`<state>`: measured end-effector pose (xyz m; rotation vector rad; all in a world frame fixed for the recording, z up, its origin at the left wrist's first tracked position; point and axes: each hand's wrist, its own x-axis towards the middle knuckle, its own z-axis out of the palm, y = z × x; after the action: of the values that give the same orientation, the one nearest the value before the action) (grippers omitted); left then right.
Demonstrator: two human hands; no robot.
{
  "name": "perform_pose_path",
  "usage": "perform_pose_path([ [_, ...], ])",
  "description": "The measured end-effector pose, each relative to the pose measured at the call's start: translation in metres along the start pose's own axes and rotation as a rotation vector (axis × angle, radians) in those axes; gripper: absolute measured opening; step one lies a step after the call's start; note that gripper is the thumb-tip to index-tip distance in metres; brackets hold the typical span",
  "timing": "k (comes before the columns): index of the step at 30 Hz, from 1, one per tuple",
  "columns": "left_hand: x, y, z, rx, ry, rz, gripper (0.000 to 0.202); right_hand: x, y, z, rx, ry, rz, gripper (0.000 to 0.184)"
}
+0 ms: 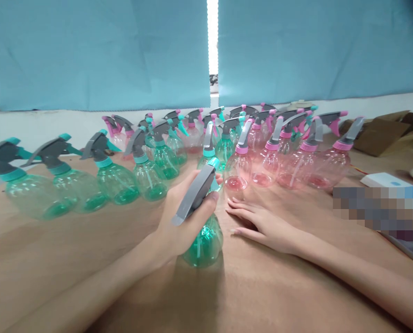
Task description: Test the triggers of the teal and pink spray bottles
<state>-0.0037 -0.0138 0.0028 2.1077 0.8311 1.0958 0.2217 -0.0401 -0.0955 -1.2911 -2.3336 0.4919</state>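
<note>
Brown wooden tabletop comes first. On its middle rests a round, see-through green plastic spray bottle with a grey top. The left hand has its fingers clamped on the bottle's neck. At 3 o'clock the right hand lies flat, fingers straight and together. Farther off, more green bottles stand at 10 o'clock and pink bottles at 1 o'clock, before a blue curtain.

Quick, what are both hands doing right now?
Left hand: closed around the green spray bottle.
Right hand: open, flat on the table, holding nothing.
</note>
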Motion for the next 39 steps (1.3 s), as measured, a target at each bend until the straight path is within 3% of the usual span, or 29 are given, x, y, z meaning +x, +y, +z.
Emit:
perform_pose_path([
  [6,-0.0002,-0.0001,0.0003,-0.018,-0.014,-0.010,0.019,0.0007,-0.0010,-0.0011,-0.022,-0.034,0.018,0.062],
  [39,-0.0021,-0.0017,0.0006,-0.022,-0.004,-0.030,0.025,-0.0003,0.0018,0.0010,0.016,-0.002,0.006,0.061],
])
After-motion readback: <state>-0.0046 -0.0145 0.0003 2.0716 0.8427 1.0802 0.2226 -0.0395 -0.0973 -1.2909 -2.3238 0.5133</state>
